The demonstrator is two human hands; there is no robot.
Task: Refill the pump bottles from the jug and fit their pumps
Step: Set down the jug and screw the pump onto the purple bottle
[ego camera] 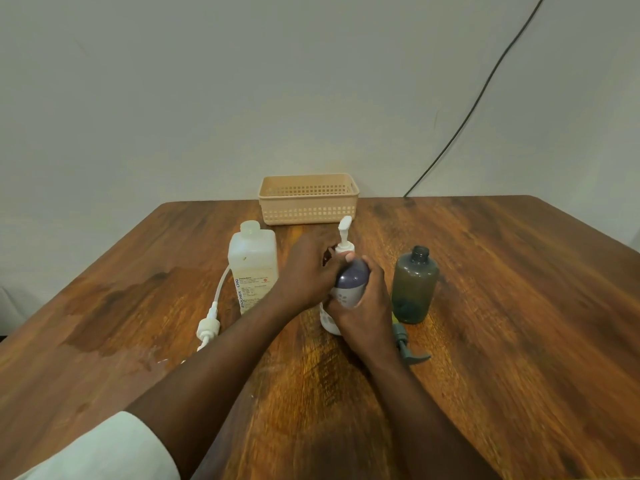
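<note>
a wooden table (pixel 485 289) is seen from one head-worn camera, angled forward and down, close above both forearms, toward a plain wall (pixel 207 98).

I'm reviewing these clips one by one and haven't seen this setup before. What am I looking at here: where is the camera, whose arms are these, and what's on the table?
There is no robot here. One wide-angle camera sits on a person's head and looks down at their own two bare hands over a wooden table.

The right hand grips a white and purple bottle. The left hand is at its neck, by the white pump on top, seemingly fitting it.

To the left stands a capless translucent jug, with a loose white pump and tube lying beside it. To the right stands a dark green bottle, open, with its grey pump lying in front of it. A beige basket sits at the back.
</note>
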